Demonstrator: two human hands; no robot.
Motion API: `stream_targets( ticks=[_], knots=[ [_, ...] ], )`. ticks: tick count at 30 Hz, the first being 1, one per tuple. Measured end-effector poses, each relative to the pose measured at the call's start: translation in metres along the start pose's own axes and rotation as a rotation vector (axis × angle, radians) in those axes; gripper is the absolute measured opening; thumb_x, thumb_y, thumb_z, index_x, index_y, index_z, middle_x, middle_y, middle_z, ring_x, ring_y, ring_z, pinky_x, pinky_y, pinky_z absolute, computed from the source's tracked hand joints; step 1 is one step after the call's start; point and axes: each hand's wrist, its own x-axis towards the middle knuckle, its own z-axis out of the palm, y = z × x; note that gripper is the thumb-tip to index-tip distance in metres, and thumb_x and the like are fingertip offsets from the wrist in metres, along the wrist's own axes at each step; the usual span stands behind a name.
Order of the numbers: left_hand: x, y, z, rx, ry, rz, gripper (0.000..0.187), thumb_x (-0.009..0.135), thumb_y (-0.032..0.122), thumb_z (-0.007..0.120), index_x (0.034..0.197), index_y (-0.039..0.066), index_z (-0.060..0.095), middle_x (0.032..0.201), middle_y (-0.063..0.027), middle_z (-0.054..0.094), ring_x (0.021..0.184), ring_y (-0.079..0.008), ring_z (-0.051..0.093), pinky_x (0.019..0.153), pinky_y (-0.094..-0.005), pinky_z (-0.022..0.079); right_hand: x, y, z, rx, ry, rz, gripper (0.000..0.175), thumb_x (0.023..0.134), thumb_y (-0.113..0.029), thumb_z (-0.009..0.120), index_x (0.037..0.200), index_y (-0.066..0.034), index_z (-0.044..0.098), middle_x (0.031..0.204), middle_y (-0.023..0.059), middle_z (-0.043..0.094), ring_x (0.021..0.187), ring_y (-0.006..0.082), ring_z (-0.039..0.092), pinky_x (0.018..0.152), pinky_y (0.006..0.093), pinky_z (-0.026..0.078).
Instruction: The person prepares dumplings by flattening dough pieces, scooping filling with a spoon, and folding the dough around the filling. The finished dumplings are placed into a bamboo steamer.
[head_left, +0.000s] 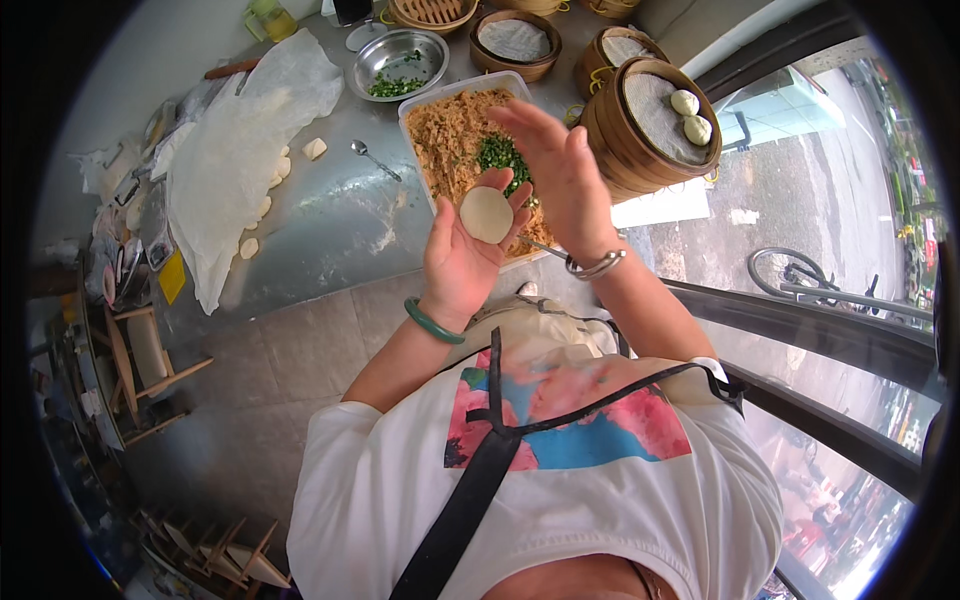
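On the upturned palm and fingers of my left hand (466, 259) lies a round, flat dough wrapper (486, 215). My right hand (564, 180) is raised beside it, fingers extended and apart from the wrapper, with nothing visible in it. Beyond both hands is a plastic tub (411, 139) of brown minced filling (442, 131), topped by a heap of chopped green onion (501, 154). A thin metal utensil handle (544, 247) shows at the tub's near side; its far end is hidden. My right wrist partly covers the tub.
Bamboo steamers (622, 169) stand right; the top one holds two filled buns (691, 118). A steel bowl (399, 56) with green onion is behind the tub. Left, a spoon (375, 160) and dough pieces (315, 148) lie on the metal table (322, 232) near a plastic sheet (225, 165).
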Motion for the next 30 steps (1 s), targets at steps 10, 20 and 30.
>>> stream_targets(
  ticks=[10,20,30],
  knots=[
    [-0.015,0.038,-0.063,0.335,0.203,0.251,0.041,0.093,0.016,0.05,0.132,0.003,0.044,0.137,-0.0191,0.045,0.129,-0.0282,0.042,0.104,-0.0406,0.037,-0.094,0.007,-0.077,-1.47,-0.288,0.211,0.023,0.08,-0.019,0.066,0.095,-0.0041,0.057,0.089,0.0133,0.056,0.079,0.033,0.061,0.068,0.0422,0.05],
    [-0.043,0.016,-0.09,0.228,0.378,0.141,0.037,0.089,0.001,0.049,0.126,-0.002,0.046,0.128,-0.0214,0.051,0.118,-0.0346,0.052,0.101,-0.0423,0.044,-0.082,0.047,-0.073,-1.592,-0.639,0.223,0.024,0.077,-0.005,0.053,0.101,-0.003,0.055,0.084,0.0149,0.06,0.07,0.0325,0.063,0.06,0.0416,0.052],
    [-0.066,-0.01,-0.096,0.228,0.524,0.081,0.028,0.092,0.004,0.045,0.12,-0.003,0.048,0.118,-0.0216,0.057,0.111,-0.0354,0.057,0.093,-0.0423,0.049,-0.076,0.003,-0.112,-1.487,-0.614,0.329,0.023,0.081,-0.004,0.054,0.1,-0.0047,0.066,0.078,0.018,0.065,0.071,0.0347,0.063,0.067,0.0428,0.05]
  ],
)
